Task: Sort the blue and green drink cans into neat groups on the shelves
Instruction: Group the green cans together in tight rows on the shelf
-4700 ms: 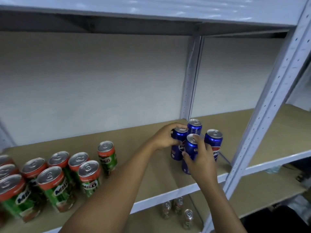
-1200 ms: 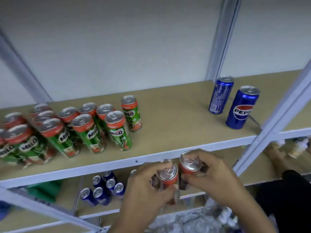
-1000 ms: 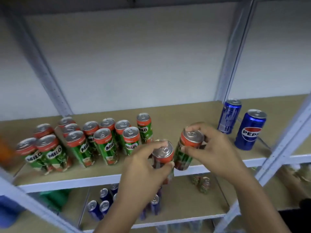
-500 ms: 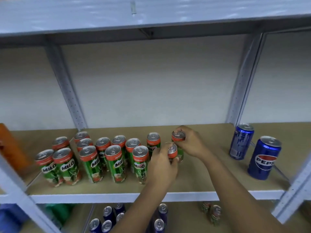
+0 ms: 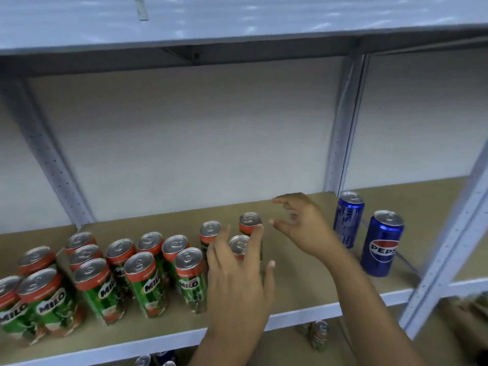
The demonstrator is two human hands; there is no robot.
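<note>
Spreading its fingers loosely, the left hand (image 5: 237, 283) holds nothing; it hovers in front of the right end of the Milo cans (image 5: 148, 283), and whether its fingertips touch any can is unclear. Through the gaps between its fingers shows the silver lid of the nearest Milo can (image 5: 239, 244), with another Milo can (image 5: 249, 223) standing just behind that one. The right hand (image 5: 303, 225) is likewise open and empty, its fingers half curled and pointing left, its thumb apart from them, hanging above the shelf board (image 5: 303, 286) just to the right of those two cans. Both forearms reach in from the lower edge, the left rising almost straight, the right slanting in from the lower right.

Green with red bands and silver lids, the Milo cans stand upright in a loose cluster across the left and middle of the board, several showing the white brand name. Two blue Pepsi cans (image 5: 381, 244) stand upright well apart from them at the right end, near the grey upright post (image 5: 340, 143); the front one shows its logo. On the lower shelf (image 5: 356, 347) more cans are partly visible.
</note>
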